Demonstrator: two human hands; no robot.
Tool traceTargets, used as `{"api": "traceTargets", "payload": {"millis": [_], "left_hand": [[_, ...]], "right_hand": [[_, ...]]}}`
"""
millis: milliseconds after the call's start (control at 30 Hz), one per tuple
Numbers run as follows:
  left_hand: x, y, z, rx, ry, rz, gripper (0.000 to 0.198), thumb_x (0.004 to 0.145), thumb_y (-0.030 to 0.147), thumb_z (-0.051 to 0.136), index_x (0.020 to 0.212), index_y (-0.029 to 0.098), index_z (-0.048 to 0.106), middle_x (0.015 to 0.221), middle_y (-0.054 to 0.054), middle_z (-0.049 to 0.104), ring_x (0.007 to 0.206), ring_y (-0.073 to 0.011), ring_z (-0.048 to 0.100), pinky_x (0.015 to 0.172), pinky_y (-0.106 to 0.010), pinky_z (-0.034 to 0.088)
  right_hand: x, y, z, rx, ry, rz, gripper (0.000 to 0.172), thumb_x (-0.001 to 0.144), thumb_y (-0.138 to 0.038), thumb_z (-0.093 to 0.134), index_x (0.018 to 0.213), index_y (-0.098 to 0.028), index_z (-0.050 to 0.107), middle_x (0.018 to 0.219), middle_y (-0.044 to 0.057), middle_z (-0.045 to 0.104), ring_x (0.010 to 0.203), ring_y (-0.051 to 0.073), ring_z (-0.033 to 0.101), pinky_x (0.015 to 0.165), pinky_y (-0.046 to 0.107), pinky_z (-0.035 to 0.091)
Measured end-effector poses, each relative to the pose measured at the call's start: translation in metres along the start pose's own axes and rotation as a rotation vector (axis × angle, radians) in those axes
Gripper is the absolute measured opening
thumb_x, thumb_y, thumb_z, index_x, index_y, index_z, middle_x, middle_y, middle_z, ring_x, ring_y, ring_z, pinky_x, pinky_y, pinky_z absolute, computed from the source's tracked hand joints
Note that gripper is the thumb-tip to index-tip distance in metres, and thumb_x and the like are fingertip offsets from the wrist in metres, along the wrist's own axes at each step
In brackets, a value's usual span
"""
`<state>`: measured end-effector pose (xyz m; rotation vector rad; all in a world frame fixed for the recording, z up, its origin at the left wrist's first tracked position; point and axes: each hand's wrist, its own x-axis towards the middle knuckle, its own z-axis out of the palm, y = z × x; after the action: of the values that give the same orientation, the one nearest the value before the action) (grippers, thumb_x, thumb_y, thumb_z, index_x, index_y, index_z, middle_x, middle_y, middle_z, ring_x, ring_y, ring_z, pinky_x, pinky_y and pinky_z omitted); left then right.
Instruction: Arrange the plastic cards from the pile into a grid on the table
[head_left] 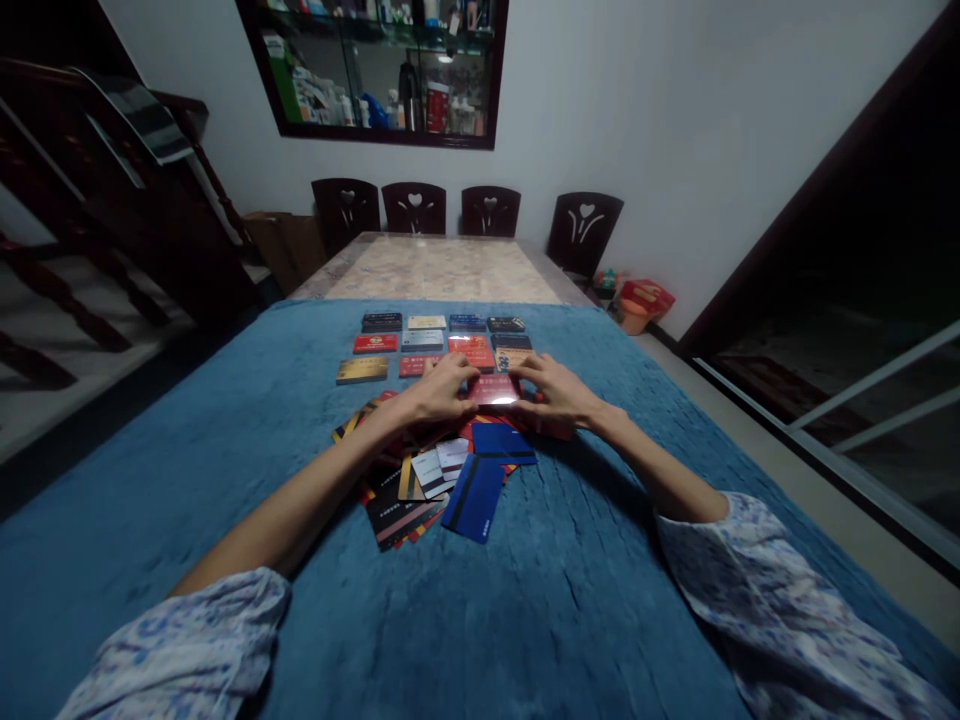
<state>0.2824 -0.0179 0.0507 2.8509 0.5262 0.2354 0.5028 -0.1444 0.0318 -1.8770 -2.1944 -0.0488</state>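
Observation:
Between my two hands is a stack of red cards (495, 391), its top shining with reflected light. My left hand (444, 388) grips the stack's left side, with thumb and fingers at its edge. On the opposite side, my right hand (556, 388) holds the right edge the same way. Below my hands lies a loose, overlapping pile of cards, including blue cards (474, 497), white cards (430, 473) and a black card (401, 508). Farther off, sorted stacks stand in rows, among them a gold stack (362, 370) and an orange-red stack (471, 350).
A blue cloth (300, 620) covers the near part of the table, and the bare patterned tabletop (450, 265) shows beyond it. Several dark chairs (414, 208) line the far end. At the right, an orange bin (634, 316) stands on the floor.

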Motion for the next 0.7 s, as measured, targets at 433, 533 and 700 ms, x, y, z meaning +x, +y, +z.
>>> {"api": "traceTargets", "payload": {"millis": [433,533,700], "left_hand": [[-0.002,-0.002,-0.009,0.064,-0.020,-0.004,0.036,0.080,0.034,0.064,0.113,0.020,0.070,0.122,-0.012,0.060,0.116,-0.0335,0.050,0.097,-0.049,0.040],[-0.002,-0.010,-0.012,0.090,-0.022,0.000,0.035,0.080,0.035,0.064,0.110,0.019,0.071,0.120,-0.012,0.060,0.116,-0.0338,0.051,0.096,-0.048,0.039],[-0.005,-0.024,-0.020,0.127,-0.002,-0.024,0.036,0.078,0.035,0.064,0.110,0.021,0.073,0.117,-0.011,0.062,0.116,-0.0341,0.052,0.094,-0.045,0.040]], "right_hand": [[0.008,-0.001,0.002,-0.009,-0.009,-0.028,0.049,0.092,-0.047,0.061,0.131,-0.017,0.064,0.124,0.017,0.061,0.118,0.033,0.051,0.097,0.046,0.046],[0.015,-0.008,-0.001,-0.041,0.000,-0.035,0.051,0.090,-0.048,0.064,0.131,-0.017,0.065,0.124,0.017,0.061,0.118,0.032,0.050,0.100,0.047,0.044],[0.030,-0.025,-0.012,-0.092,-0.047,-0.001,0.049,0.090,-0.049,0.065,0.129,-0.019,0.066,0.125,0.015,0.061,0.112,0.030,0.051,0.093,0.043,0.045]]}}
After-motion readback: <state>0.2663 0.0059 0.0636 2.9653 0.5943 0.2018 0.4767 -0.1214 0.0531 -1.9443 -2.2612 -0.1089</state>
